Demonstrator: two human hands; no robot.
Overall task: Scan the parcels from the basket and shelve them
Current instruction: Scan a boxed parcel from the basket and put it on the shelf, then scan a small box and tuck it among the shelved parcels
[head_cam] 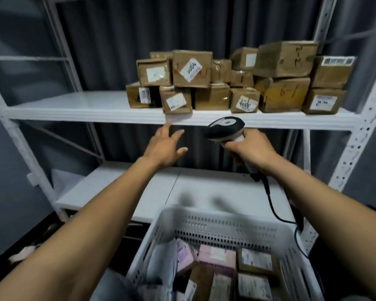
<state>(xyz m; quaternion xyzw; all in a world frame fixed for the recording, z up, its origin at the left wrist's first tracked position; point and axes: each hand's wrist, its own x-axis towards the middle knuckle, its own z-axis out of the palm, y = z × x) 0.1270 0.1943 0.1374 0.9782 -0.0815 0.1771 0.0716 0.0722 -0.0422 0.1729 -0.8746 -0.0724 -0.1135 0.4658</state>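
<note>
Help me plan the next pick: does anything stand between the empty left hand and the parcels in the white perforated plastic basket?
Nothing visible does. The left hand hangs open by the white metal shelf edge; the basket below is open-topped with its parcels uncovered. The black scanner cable runs along its right side only.

Brown taped cardboard parcels [243, 81] with white paper labels on a smooth white-painted metal shelf [74, 105], perforated white plastic basket [221, 224] below it, glossy black-and-white plastic scanner [225, 128]

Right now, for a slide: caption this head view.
Right hand grips black-and-white barcode scanner; open left hand reaches toward brown cardboard parcels on white metal shelf.
</note>
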